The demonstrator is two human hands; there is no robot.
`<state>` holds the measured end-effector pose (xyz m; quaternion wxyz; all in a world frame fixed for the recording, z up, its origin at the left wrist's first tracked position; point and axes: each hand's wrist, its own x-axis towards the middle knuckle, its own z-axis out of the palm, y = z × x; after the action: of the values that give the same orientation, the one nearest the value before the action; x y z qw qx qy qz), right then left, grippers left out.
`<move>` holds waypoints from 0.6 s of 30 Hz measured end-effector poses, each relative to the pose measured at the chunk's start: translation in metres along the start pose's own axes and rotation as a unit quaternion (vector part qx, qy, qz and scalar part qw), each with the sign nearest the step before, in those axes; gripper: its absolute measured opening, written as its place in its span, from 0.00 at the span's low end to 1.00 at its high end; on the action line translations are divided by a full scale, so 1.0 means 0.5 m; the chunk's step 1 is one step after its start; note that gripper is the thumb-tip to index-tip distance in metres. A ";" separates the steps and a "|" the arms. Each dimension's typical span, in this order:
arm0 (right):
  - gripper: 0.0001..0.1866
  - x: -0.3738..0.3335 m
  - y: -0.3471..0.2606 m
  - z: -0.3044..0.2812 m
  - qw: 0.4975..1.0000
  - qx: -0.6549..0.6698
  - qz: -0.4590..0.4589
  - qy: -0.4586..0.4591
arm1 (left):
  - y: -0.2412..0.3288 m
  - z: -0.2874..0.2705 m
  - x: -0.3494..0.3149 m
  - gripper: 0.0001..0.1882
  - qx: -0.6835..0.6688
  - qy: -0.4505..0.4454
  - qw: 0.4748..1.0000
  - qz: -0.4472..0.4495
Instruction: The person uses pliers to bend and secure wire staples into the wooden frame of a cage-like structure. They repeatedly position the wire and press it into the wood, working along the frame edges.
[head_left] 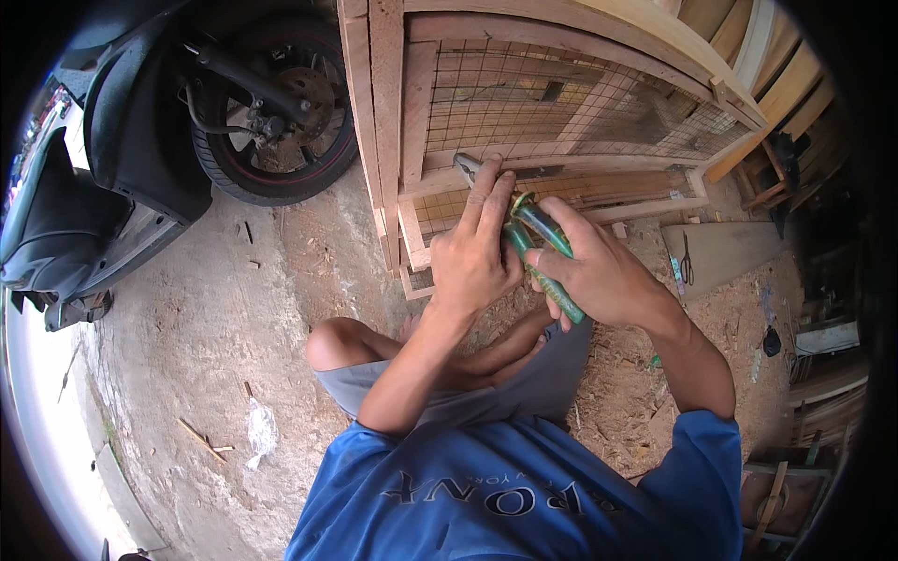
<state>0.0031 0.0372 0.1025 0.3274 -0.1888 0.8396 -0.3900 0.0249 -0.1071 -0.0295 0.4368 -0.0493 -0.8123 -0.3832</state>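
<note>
Overlapping the pliers [545, 231], the left hand [474, 259] hides their middle.

Woodwork w/shop: planks [797, 86] stacked R, shavings [608, 425] on conc. flr [201, 351], mesh-panelled timber frame [385, 112], m/bike [140, 140] nr it.

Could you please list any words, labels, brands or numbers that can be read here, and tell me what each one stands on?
Blue shirt: large dark, pale-edged letters across the front with a smaller line beside them; wording left unquoted.
Green-handled pliers in the right hand: pale marks on a handle, too small to read.
Light-blue strip beside the scissors: too small to read.
</note>
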 end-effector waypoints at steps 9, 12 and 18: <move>0.23 -0.069 0.115 0.062 0.979 0.189 -0.056 0.043 | -0.002 -0.029 -0.013 0.41 0.056 -0.121 0.982 0.131; 0.21 -0.062 0.106 0.060 0.985 0.155 -0.050 0.047 | -0.006 -0.023 -0.015 0.39 0.030 -0.061 0.989 0.128; 0.21 -0.023 0.082 0.057 0.995 0.030 -0.057 0.082 | -0.010 -0.010 -0.012 0.37 0.027 -0.028 0.996 0.077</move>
<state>0.0285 0.0545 0.0615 0.2398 -0.1941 0.8396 -0.4470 0.0298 -0.1125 -0.0351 0.4429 -0.1103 -0.8283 -0.3249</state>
